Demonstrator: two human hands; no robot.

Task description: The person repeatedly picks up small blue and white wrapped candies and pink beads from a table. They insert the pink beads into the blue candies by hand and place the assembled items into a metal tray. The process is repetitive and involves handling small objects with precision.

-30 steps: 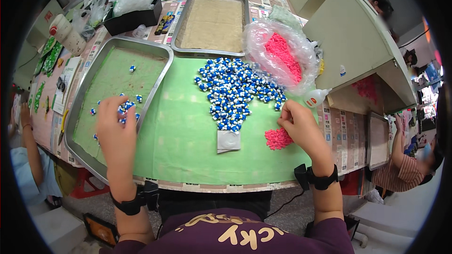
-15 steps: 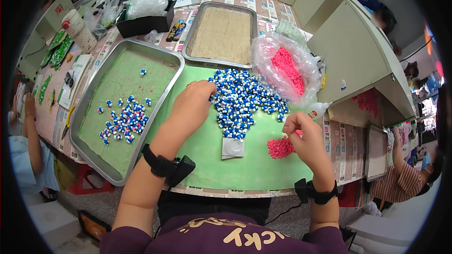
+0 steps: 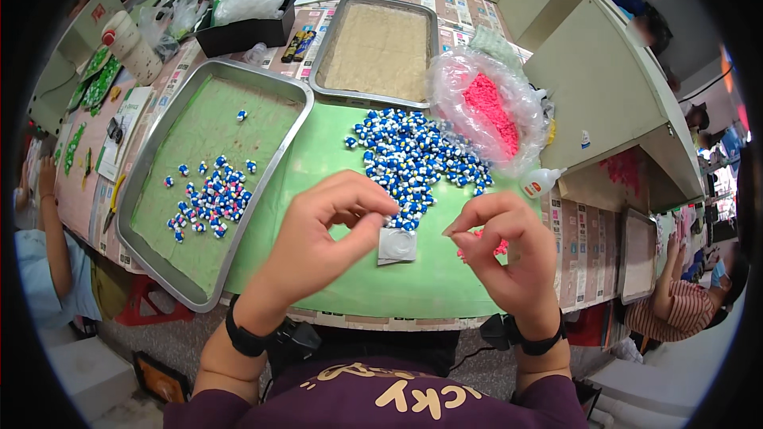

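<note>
My left hand (image 3: 330,234) is closed in a pinch left of the small white square pad (image 3: 397,245). Whatever its fingertips hold is too small or hidden to name. Right of the pad, my right hand (image 3: 513,246) also pinches, thumb against forefinger, its contents not distinguishable. Partly behind that hand lies a small heap of pink pieces (image 3: 499,248). Beyond the pad spreads a large pile of small blue-and-white pieces (image 3: 421,147) on the green work surface (image 3: 318,139). The metal tray (image 3: 208,70) at left holds similar blue-and-white pieces, some showing pink (image 3: 214,199).
A second metal tray (image 3: 315,71) stands at the back, beside an open clear plastic bag (image 3: 449,79) of pink pieces (image 3: 490,111). A white squeeze bottle (image 3: 539,183) lies near a pale cabinet (image 3: 604,87). Pliers (image 3: 114,202) rest left of the near tray; co-workers sit at both sides.
My left hand has left the blue-and-white pile and come nearer, toward the pad. My right hand has moved from the pink heap slightly nearer and left, so the two hands are closer together.
</note>
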